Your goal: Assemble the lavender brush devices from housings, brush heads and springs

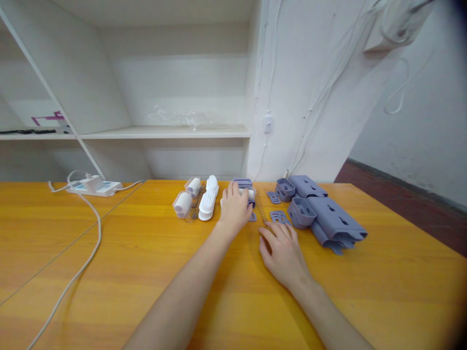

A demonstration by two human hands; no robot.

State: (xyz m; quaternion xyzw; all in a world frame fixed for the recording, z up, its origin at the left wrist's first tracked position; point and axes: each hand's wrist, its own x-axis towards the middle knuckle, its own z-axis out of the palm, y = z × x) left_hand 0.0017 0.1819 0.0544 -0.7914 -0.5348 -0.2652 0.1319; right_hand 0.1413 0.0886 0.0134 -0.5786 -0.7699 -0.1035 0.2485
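Note:
My left hand [235, 209] reaches over a group of small parts at the back of the table, its fingers apart and bent downward. Between its index finger and thumb shows a white cylinder [251, 194]; the fingertips' contact is partly hidden. Under and behind that hand lie grey-purple plastic pieces [242, 182]. My right hand [284, 250] rests low over the table with loosely spread fingers, holding nothing visible. Its fingertips are close to a thin wire spring [260, 206] and a flat grey-purple cut-out piece [279, 216].
Left of my hands are white ribbed plastic parts [207, 204] and clear cups with white cylinders [182, 203]. Grey-purple oval cups [301, 213] and curved shells [335, 218] sit on the right. A power strip [95, 185] and white cable [97, 243] lie left, below shelves [168, 132].

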